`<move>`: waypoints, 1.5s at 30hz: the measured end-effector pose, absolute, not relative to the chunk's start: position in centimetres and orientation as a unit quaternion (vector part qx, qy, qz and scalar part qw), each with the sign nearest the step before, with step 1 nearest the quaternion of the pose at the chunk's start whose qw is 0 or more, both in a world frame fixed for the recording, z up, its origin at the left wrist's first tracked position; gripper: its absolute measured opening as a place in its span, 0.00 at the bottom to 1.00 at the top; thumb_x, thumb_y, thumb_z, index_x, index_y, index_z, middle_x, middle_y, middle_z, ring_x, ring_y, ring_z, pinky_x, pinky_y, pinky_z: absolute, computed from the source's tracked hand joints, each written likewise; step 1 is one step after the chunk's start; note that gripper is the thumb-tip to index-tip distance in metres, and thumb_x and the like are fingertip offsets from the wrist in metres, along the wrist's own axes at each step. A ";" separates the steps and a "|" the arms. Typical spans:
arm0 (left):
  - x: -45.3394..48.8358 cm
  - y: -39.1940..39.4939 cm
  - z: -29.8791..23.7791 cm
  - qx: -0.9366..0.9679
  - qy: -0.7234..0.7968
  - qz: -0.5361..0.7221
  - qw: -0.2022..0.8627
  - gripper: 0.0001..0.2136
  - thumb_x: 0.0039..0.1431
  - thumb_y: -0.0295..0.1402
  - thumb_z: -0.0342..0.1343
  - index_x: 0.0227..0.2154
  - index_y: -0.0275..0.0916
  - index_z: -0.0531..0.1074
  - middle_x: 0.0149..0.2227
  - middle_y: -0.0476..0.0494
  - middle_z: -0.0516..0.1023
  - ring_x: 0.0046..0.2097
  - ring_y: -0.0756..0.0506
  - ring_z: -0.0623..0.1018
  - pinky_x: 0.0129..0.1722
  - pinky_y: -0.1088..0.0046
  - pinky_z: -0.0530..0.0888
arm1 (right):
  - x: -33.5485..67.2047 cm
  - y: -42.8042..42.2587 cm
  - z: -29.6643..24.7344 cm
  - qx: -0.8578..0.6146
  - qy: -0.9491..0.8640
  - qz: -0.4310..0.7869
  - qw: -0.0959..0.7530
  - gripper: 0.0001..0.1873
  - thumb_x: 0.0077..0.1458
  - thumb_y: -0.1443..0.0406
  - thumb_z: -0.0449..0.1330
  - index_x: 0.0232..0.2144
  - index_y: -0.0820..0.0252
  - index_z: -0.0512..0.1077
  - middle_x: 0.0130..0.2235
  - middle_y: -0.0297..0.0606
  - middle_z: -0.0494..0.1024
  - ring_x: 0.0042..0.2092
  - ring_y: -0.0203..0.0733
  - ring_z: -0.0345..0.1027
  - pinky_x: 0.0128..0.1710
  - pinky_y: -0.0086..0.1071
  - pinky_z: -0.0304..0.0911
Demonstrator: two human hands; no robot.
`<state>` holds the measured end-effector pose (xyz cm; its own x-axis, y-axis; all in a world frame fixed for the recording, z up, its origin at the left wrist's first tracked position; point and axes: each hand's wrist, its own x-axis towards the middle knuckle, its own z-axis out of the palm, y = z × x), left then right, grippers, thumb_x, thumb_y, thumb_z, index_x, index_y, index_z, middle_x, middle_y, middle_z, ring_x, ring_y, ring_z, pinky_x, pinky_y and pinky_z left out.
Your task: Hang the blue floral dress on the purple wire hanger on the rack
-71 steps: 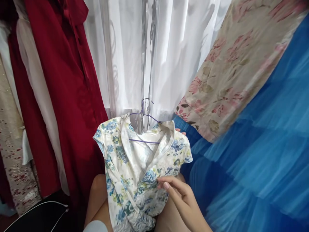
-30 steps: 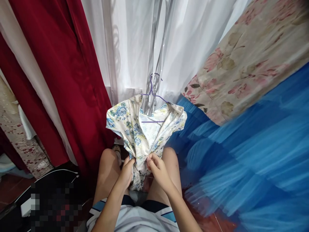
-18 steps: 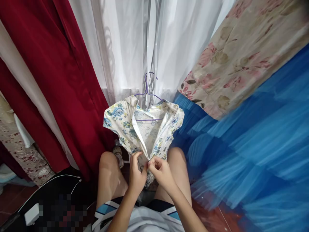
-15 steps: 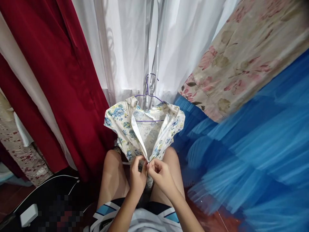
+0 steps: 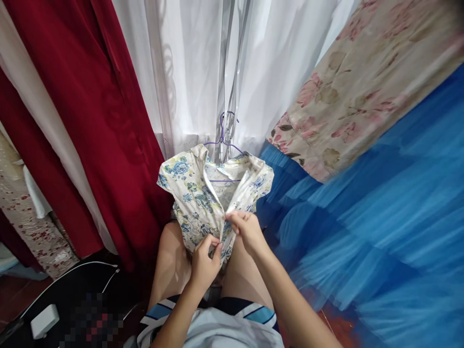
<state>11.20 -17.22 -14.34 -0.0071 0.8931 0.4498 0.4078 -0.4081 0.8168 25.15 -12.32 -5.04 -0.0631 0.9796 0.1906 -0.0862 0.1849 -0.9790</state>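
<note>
A cream dress with blue flowers (image 5: 195,193) hangs from a purple wire hanger (image 5: 222,137) in front of me, its lower part between my knees. Its zipped opening spreads into a V toward the collar. My right hand (image 5: 246,227) is closed in a pinch at the bottom of that V, on the zipper pull, which the fingertips mostly hide. Lower down, my left hand (image 5: 206,253) pinches the dress fabric beside the zipper line. Below the right hand the two edges lie together.
White curtains (image 5: 192,72) with silvery ribbons hang behind the dress. Dark red cloth (image 5: 83,121) hangs at left. On the right are a floral cloth (image 5: 337,106) and ruffled blue tulle (image 5: 380,217). A white box-shaped adapter (image 5: 45,321) and cables lie at lower left.
My right hand has moved up along the zipper, away from the left hand, and the V opening has become shorter. My left hand stays low on the dress.
</note>
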 end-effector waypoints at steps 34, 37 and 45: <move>6.8 -4.0 8.0 0.692 0.333 0.640 0.013 0.10 0.65 0.36 0.52 0.35 0.37 0.74 0.33 0.47 0.77 0.37 0.47 0.76 0.40 0.74 0.69 | 23.5 -3.8 2.3 -0.359 -0.604 0.390 0.595 0.16 0.48 0.59 0.63 0.18 0.58 0.62 0.16 0.24 0.56 0.19 0.28 0.43 0.20 0.28 0.37; 2.8 -0.8 7.5 0.564 0.354 0.743 0.073 0.10 0.64 0.36 0.54 0.32 0.35 0.73 0.30 0.48 0.74 0.35 0.49 0.74 0.38 0.76 0.69 | 24.1 -4.1 1.1 -0.359 -0.621 0.402 0.569 0.16 0.48 0.58 0.63 0.18 0.58 0.61 0.16 0.24 0.55 0.19 0.28 0.42 0.20 0.28 0.37; -0.8 4.4 -1.4 0.208 0.448 0.747 0.445 0.13 0.66 0.24 0.46 0.24 0.37 0.61 0.20 0.52 0.65 0.23 0.53 0.67 0.30 0.77 0.69 | 25.2 -5.7 -0.9 -0.394 -0.644 0.394 0.523 0.12 0.47 0.61 0.61 0.19 0.58 0.62 0.16 0.24 0.57 0.19 0.29 0.45 0.20 0.28 0.40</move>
